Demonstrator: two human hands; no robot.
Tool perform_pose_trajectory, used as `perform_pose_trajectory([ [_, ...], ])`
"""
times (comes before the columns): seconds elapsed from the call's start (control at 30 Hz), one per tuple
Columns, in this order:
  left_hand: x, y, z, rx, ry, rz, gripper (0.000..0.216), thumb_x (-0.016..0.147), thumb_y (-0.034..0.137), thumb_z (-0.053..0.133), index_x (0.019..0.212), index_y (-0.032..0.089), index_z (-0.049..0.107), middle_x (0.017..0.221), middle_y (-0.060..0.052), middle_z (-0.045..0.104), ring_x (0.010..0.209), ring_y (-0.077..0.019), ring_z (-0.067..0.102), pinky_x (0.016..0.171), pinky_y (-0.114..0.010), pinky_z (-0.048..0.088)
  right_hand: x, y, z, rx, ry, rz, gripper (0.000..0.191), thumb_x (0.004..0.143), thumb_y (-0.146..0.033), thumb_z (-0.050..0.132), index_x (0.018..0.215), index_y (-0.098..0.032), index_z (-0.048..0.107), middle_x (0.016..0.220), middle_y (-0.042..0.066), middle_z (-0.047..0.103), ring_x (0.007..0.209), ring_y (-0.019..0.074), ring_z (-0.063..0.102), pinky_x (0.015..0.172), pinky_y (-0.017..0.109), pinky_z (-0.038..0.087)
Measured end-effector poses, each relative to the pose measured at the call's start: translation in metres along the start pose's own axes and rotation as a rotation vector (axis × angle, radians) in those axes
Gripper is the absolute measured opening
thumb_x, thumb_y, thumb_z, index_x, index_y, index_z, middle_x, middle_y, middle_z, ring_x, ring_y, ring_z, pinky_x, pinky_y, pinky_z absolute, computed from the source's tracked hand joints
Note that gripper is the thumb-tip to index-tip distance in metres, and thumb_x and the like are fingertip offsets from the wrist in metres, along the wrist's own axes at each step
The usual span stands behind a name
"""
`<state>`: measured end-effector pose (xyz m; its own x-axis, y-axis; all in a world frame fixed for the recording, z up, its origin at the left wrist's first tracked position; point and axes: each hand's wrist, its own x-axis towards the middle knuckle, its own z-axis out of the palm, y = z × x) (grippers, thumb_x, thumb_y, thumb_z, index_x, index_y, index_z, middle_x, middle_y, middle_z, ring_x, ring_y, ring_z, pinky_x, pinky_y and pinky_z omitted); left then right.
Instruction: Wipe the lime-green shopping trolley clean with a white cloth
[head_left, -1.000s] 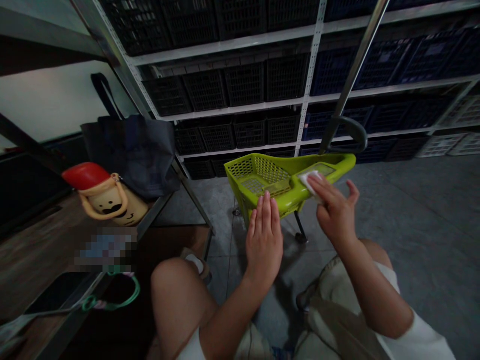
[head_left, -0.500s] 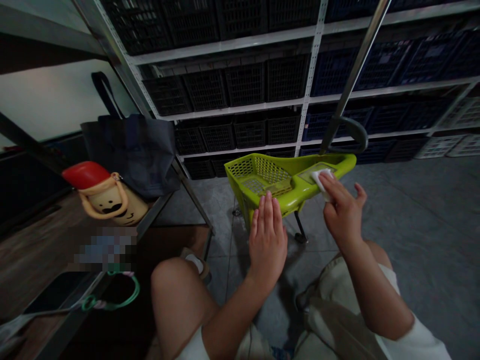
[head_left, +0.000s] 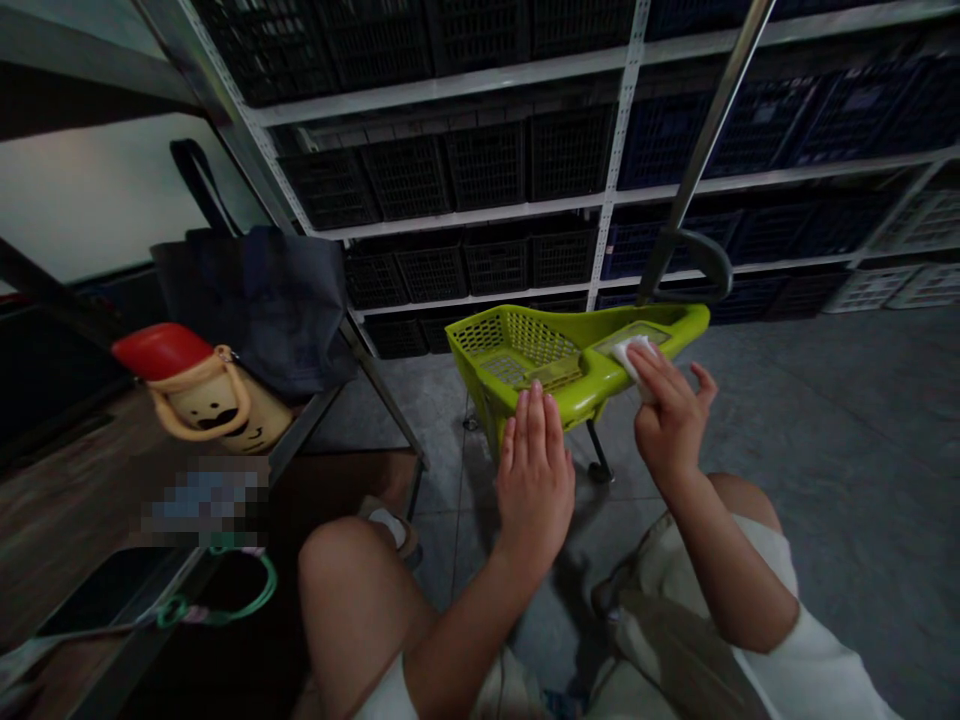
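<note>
A lime-green plastic basket cart (head_left: pixel 487 345) on small wheels stands on the grey floor in front of my knees. My left hand (head_left: pixel 534 470) lies flat with fingers together and stretched out, fingertips touching the cart's near rim. My right hand (head_left: pixel 667 415) presses a small white wipe (head_left: pixel 628 355) against the cart's right rim, fingers bent over it. A grey metal pole with a dark curved handle (head_left: pixel 694 262) rises from the cart's far right end.
Metal shelving with dark plastic crates (head_left: pixel 487 160) fills the back wall. On the left, a wooden shelf (head_left: pixel 67 510) holds a red-capped cream bottle (head_left: pixel 199 395), a dark bag (head_left: pixel 259 300) and a green cord (head_left: pixel 225 600). Grey floor (head_left: pixel 847 450) lies to the right.
My right hand slid the white wipe along the cart's right rim, out to the right and then slightly back. My left hand stayed at the near rim. The view shifted a little.
</note>
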<state>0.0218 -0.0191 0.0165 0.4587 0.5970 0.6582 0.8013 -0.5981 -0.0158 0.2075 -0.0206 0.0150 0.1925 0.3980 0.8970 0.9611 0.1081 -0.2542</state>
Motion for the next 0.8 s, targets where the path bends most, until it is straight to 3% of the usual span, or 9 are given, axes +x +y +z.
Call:
perform_pose_trajectory([
  [0.17, -0.002, 0.001, 0.007, -0.005, 0.055, -0.034, 0.065, 0.095, 0.019, 0.046, 0.155, 0.004, 0.025, 0.161, -0.019, 0.034, 0.153, -0.0247, 0.025, 0.121, -0.042, 0.034, -0.013, -0.059, -0.011, 0.129, -0.243, -0.128, 0.068, 0.081, -0.003, 0.041, 0.144, -0.027, 0.049, 0.142, 0.007, 0.061, 0.136, 0.0221, 0.053, 0.116, 0.046, 0.025],
  [0.27, -0.004, -0.001, 0.008, -0.002, 0.066, -0.038, 0.064, 0.095, 0.019, 0.046, 0.155, 0.005, 0.026, 0.160, -0.018, 0.036, 0.152, -0.0244, 0.026, 0.121, -0.041, 0.034, -0.017, -0.072, -0.014, 0.194, -0.287, -0.208, 0.070, 0.082, -0.003, 0.041, 0.147, -0.026, 0.044, 0.143, 0.007, 0.060, 0.138, 0.0213, 0.051, 0.116, 0.045, 0.024],
  [0.43, -0.002, -0.004, 0.002, 0.013, 0.042, -0.001, 0.066, 0.093, 0.019, 0.050, 0.153, 0.003, 0.029, 0.161, -0.019, 0.034, 0.151, -0.0268, 0.027, 0.120, -0.042, 0.035, -0.005, -0.027, -0.011, 0.156, -0.280, -0.271, 0.071, 0.081, -0.002, 0.039, 0.145, -0.031, 0.047, 0.141, 0.004, 0.062, 0.134, 0.0212, 0.055, 0.117, 0.048, 0.022],
  [0.53, -0.001, -0.003, -0.001, 0.015, 0.019, 0.015, 0.067, 0.094, 0.023, 0.052, 0.153, 0.001, 0.029, 0.161, -0.020, 0.031, 0.151, -0.0284, 0.027, 0.120, -0.043, 0.035, 0.004, 0.007, -0.010, 0.070, -0.159, -0.131, 0.070, 0.077, -0.001, 0.040, 0.139, -0.031, 0.055, 0.139, 0.004, 0.064, 0.132, 0.0236, 0.057, 0.115, 0.052, 0.025],
  [0.6, 0.000, 0.000, -0.001, 0.006, 0.016, 0.010, 0.068, 0.094, 0.024, 0.053, 0.153, 0.001, 0.029, 0.162, -0.020, 0.031, 0.151, -0.0290, 0.027, 0.120, -0.044, 0.035, 0.007, 0.014, -0.011, 0.016, -0.087, 0.005, 0.070, 0.074, -0.002, 0.041, 0.135, -0.029, 0.059, 0.138, 0.006, 0.064, 0.132, 0.0266, 0.057, 0.113, 0.056, 0.026],
  [0.7, -0.002, 0.003, 0.003, -0.013, 0.039, -0.016, 0.065, 0.094, 0.022, 0.051, 0.153, 0.002, 0.030, 0.161, -0.020, 0.032, 0.152, -0.0279, 0.027, 0.120, -0.044, 0.035, 0.006, -0.011, -0.015, -0.015, -0.121, 0.089, 0.069, 0.073, -0.002, 0.042, 0.134, -0.028, 0.059, 0.138, 0.007, 0.064, 0.133, 0.0280, 0.056, 0.112, 0.057, 0.027],
  [0.8, -0.004, 0.005, 0.008, -0.005, 0.068, -0.040, 0.062, 0.095, 0.017, 0.045, 0.153, 0.004, 0.030, 0.160, -0.019, 0.037, 0.151, -0.0251, 0.029, 0.120, -0.042, 0.035, -0.002, -0.057, -0.017, 0.089, -0.269, -0.036, 0.067, 0.077, -0.002, 0.042, 0.138, -0.027, 0.054, 0.141, 0.007, 0.061, 0.136, 0.0234, 0.053, 0.114, 0.050, 0.027],
])
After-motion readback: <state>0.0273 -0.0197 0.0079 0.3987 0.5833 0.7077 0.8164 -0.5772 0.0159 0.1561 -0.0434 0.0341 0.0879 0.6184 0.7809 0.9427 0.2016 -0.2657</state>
